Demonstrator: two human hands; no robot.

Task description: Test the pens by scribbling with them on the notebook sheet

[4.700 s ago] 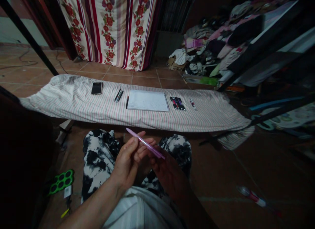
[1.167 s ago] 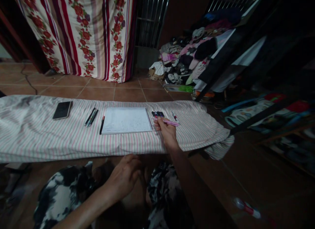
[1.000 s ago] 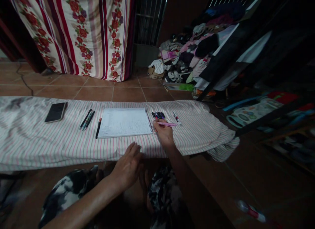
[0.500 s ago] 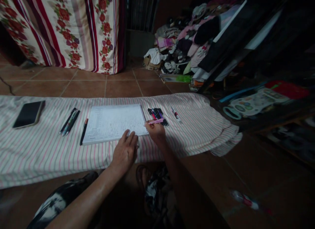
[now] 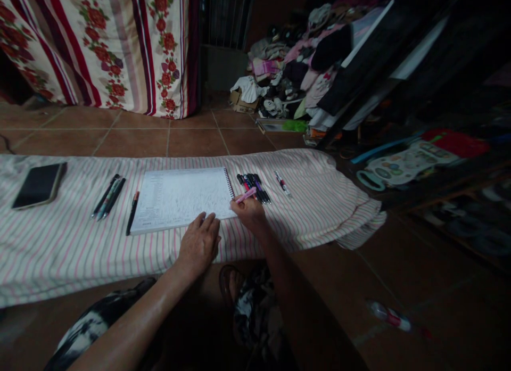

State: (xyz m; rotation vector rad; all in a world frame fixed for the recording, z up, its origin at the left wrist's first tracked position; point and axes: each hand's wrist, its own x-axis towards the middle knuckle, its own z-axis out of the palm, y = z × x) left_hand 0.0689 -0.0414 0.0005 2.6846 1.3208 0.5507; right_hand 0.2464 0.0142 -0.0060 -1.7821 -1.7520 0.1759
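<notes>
A spiral notebook (image 5: pixel 181 195) lies on the striped cloth (image 5: pixel 315 211), its page covered with faint handwriting. Pinched in my right hand (image 5: pixel 250 212) is a pink pen (image 5: pixel 245 194), held over the page's lower right corner by the spiral binding. My fingers hide the pen's tip. My left hand (image 5: pixel 200 239) rests with its fingers stretched onto the notebook's lower edge. Just beyond my right hand lies a cluster of several pens (image 5: pixel 255 186). Along the notebook's left side is a black pen with an orange end (image 5: pixel 132 214).
A phone (image 5: pixel 39 186) and a group of pens (image 5: pixel 108 197) lie to the left. One white and red pen (image 5: pixel 282 184) is on the right. A bottle (image 5: pixel 388 314) lies on the tiled floor. Behind stand a floral curtain (image 5: pixel 131 51) and a heap of clothes (image 5: pixel 295 67).
The whole view has shifted slightly, so things sit a little further left. The pink pen is tilted more steeply in my right hand. My left hand stays on the notebook's edge.
</notes>
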